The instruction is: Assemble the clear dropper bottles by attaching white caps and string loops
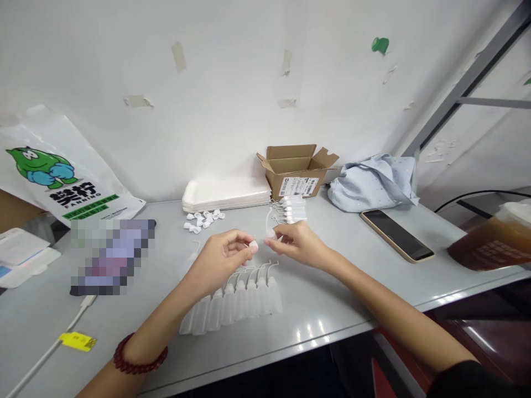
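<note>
Between the thumb and fingers of my left hand (pixel 222 257) is a small white cap (pixel 254 246). Just to its right, my right hand (pixel 296 243) pinches a whitish nozzle (pixel 270 234) whose thin curved spout points up. My fingers hide whether a bottle body is attached to it. The two hands are close together, with a small gap between cap and nozzle. Below them lies a row of several translucent squeeze bottles (pixel 229 307) with bent spouts. More such bottles (pixel 295 209) lie beyond my right hand. A loose pile of white caps (pixel 202 221) sits beyond my left hand.
A stack of white foam trays (pixel 226 193) and an open cardboard box (pixel 292 171) stand against the wall. Rightward are a pale blue cloth bag (pixel 373 182), a phone (pixel 397 235) and a drink cup (pixel 493 240). A printed plastic bag (pixel 62 171) and cable (pixel 43 356) are left.
</note>
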`<state>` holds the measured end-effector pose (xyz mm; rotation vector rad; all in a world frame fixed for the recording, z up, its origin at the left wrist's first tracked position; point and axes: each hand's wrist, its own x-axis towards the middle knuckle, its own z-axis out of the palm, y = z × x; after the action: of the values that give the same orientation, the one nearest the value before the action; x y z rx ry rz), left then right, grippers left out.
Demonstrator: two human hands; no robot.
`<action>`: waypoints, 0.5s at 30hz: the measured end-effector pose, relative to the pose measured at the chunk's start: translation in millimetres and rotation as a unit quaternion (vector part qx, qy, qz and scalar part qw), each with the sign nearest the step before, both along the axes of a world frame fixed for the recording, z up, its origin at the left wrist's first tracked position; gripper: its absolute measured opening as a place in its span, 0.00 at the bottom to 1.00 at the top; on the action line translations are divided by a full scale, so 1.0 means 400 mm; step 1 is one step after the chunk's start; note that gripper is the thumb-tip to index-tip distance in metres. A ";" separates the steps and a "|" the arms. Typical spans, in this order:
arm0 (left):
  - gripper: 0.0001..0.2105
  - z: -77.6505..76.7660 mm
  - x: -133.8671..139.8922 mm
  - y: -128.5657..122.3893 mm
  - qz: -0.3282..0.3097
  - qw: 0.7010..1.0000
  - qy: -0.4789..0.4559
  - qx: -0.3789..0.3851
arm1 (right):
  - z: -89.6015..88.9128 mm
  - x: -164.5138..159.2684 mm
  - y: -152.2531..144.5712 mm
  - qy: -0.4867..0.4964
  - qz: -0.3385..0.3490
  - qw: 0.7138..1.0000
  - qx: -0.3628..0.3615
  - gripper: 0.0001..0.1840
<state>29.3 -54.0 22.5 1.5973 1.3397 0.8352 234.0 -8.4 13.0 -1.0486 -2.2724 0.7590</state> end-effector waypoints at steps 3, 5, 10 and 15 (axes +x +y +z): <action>0.12 -0.001 -0.001 0.005 0.014 1.000 0.002 0.021 | -0.029 -0.011 0.000 0.023 -0.005 0.999 0.035 0.14; 0.12 -0.004 -0.002 0.007 0.013 0.999 0.002 0.036 | -0.041 -0.016 -0.001 0.032 -0.016 0.998 0.050 0.12; 0.12 -0.008 0.002 0.001 -0.017 0.999 -0.005 0.040 | -0.062 -0.024 -0.004 0.029 -0.031 0.992 0.115 0.12; 0.11 0.000 0.014 -0.003 0.034 0.999 -0.021 0.008 | -0.085 -0.028 -0.006 0.001 -0.034 0.974 0.222 0.14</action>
<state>34.7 -55.3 22.5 1.5450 1.3675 0.9183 222.9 -11.0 -21.0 -0.9008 -2.2440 0.2036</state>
